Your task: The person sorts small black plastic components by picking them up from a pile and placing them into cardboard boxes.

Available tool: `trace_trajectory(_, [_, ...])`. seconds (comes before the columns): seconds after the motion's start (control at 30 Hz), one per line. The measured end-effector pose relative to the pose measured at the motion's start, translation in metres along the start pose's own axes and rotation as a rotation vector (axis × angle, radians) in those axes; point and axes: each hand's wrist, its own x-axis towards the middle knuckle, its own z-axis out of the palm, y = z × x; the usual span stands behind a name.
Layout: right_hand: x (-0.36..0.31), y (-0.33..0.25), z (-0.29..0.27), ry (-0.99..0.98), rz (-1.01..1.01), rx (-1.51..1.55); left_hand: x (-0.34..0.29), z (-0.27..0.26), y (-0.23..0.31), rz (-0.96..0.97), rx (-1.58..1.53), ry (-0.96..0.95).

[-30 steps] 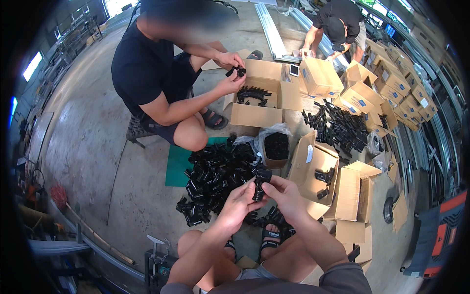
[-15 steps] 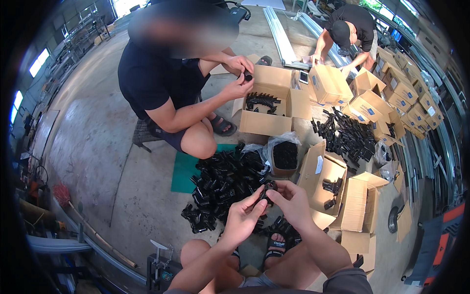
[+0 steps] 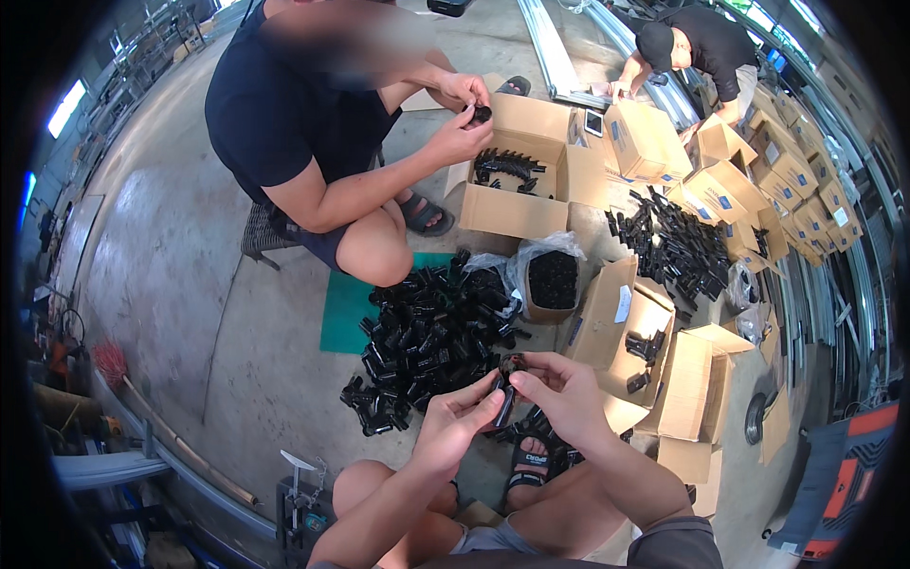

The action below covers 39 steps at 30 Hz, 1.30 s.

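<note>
Between my two hands is a glossy black tubular fitting (image 3: pixel 505 408), held over the near edge of a heap. My left hand (image 3: pixel 453 419) pinches its left side with thumb and fingers. From the right, my right hand (image 3: pixel 569 391) grips its upper part, thumb laid along it. Fingers hide much of its shape. The heap of similar black fittings (image 3: pixel 422 332) lies partly on a green sheet (image 3: pixel 343 318) just beyond my hands. At my right, an open cardboard box (image 3: pixel 607 302) has a few black fittings inside.
Across the heap, a seated person (image 3: pixel 275 142) handles a black piece beside an open box (image 3: pixel 517 209) of fittings. Another person (image 3: pixel 701 47) bends over cartons at the back right. A bag-lined box (image 3: pixel 552 289) of small black parts and a second heap (image 3: pixel 673 247) lie between.
The fitting has turned in my hands, its tube end now pointing down towards me. My hands have shifted slightly left. The view has tilted a little.
</note>
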Motion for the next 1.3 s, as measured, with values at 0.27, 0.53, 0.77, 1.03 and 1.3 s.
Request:
trace_trajectory(0.27, [0.082, 0.025, -0.021, -0.241, -0.071, -0.087, -0.010, -0.009, 0.023, -0.194, -0.297, 0.001])
trace_trajectory(0.53, [0.313, 0.167, -0.102, -0.018, -0.418, -1.405, 0.006, -0.012, 0.041, -0.102, -0.420, 0.210])
trace_trajectory(0.77, [0.384, 0.256, -0.101, -0.082, -0.471, -1.784, 0.030, -0.015, 0.050, -0.117, -0.455, 0.330])
trace_trajectory(1.03, [0.386, 0.255, -0.111, -0.029, -0.519, -1.726, 0.036, -0.014, 0.045, -0.198, -0.418, 0.358])
trace_trajectory(1.3, [0.318, 0.173, -0.095, 0.115, -0.402, -0.969, 0.019, -0.007, 0.037, -0.106, -0.407, 0.309])
